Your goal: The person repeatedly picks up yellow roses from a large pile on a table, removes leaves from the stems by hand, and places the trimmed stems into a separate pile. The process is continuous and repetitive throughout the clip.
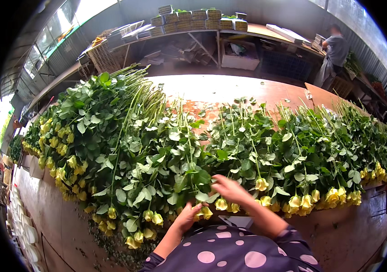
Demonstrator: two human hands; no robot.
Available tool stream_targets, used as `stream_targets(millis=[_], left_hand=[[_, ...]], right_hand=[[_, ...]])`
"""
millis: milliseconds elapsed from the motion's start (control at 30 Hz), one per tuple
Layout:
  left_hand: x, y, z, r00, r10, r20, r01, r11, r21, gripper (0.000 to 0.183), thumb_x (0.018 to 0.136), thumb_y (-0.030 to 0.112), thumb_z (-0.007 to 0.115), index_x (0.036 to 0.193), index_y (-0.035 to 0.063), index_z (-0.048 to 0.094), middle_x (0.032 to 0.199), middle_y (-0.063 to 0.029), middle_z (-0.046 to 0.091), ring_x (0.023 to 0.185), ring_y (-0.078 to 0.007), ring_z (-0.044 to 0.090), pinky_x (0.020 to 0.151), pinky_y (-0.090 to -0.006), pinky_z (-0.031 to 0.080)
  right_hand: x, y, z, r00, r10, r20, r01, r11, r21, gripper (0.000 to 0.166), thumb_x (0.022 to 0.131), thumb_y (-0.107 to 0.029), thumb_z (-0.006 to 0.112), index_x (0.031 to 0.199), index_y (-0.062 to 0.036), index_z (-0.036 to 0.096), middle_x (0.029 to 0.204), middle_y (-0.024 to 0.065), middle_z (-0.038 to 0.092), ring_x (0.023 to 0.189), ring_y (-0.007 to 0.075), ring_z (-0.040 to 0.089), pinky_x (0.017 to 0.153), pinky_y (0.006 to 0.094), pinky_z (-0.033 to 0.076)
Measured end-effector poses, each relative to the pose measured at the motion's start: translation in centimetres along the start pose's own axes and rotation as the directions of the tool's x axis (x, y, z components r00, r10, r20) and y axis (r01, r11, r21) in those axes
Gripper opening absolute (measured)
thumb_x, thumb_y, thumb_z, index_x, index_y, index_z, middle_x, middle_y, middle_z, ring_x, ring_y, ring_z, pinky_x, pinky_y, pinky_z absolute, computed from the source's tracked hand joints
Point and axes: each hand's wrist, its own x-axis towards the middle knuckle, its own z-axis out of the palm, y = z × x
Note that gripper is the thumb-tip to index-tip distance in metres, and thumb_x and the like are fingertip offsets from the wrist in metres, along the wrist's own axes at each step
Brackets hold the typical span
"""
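Note:
Piles of yellow roses with leafy green stems (166,153) cover the near part of a wooden table (193,81), their blooms towards me. My left hand (187,216) is at the table's near edge, closed around the upper stem of a yellow rose (206,213) just below its bloom. Slightly right of and above it, my right hand (226,188) is at the leaves of the same stem; it is a little blurred, and whether its fingers grip a leaf is hidden. More yellow roses (295,201) lie in groups to the right, and a taller heap (88,125) rises at the left.
Wrapped bundles (198,20) are stacked on a long bench (254,30) at the back, with a white foam box (240,56) beneath. A person (336,47) stands at its right end. Plastic crates (103,56) are at the back left. Fallen leaves (115,244) litter the floor.

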Motion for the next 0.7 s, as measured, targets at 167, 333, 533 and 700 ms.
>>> stream_targets(millis=[167,333,533,700], left_hand=[[1.1,-1.2,-1.1,0.989,-0.143,0.037,0.143,0.859,-0.492,0.041,0.086,0.032,0.032,0.108,-0.0011,0.042,0.101,-0.0155,0.053,0.089,-0.0281,0.054,0.079,-0.0414,0.043],[1.1,-2.0,-1.5,0.962,-0.257,-0.096,0.164,0.819,-0.550,0.032,0.080,0.019,0.050,0.103,-0.0019,0.047,0.100,-0.0156,0.054,0.091,-0.0293,0.053,0.079,-0.0444,0.043],[1.6,-2.0,-1.4,0.969,-0.073,-0.235,-0.068,0.839,-0.541,0.016,0.082,0.022,0.051,0.085,0.0060,0.049,0.073,-0.0064,0.050,0.066,-0.0204,0.051,0.066,-0.0374,0.047],[1.5,-2.3,-1.7,0.911,0.098,-0.400,-0.254,0.899,-0.357,0.018,0.085,0.025,0.047,0.087,0.0064,0.044,0.062,-0.0006,0.042,0.059,-0.0130,0.047,0.059,-0.0301,0.046]], right_hand=[[4.9,4.6,8.3,0.998,0.054,-0.014,-0.054,0.998,-0.036,0.038,0.072,-0.025,0.051,0.095,0.0044,0.052,0.092,0.0221,0.056,0.085,0.0309,0.055,0.076,0.0338,0.042],[4.3,5.6,7.6,0.982,0.185,0.027,-0.180,0.893,0.413,0.037,0.071,-0.018,0.049,0.100,0.0058,0.049,0.096,0.0144,0.055,0.087,0.0199,0.051,0.075,0.0306,0.041],[1.6,0.7,1.5,0.995,0.061,0.076,-0.098,0.649,0.755,0.035,0.082,-0.016,0.047,0.112,0.0013,0.041,0.073,0.0020,0.049,0.057,0.0073,0.046,0.052,0.0195,0.041],[-5.7,-6.6,-3.1,0.985,-0.068,-0.159,0.141,0.849,0.509,0.039,0.082,-0.011,0.045,0.118,0.0021,0.037,0.065,-0.0008,0.047,0.053,0.0058,0.045,0.046,0.0197,0.038]])
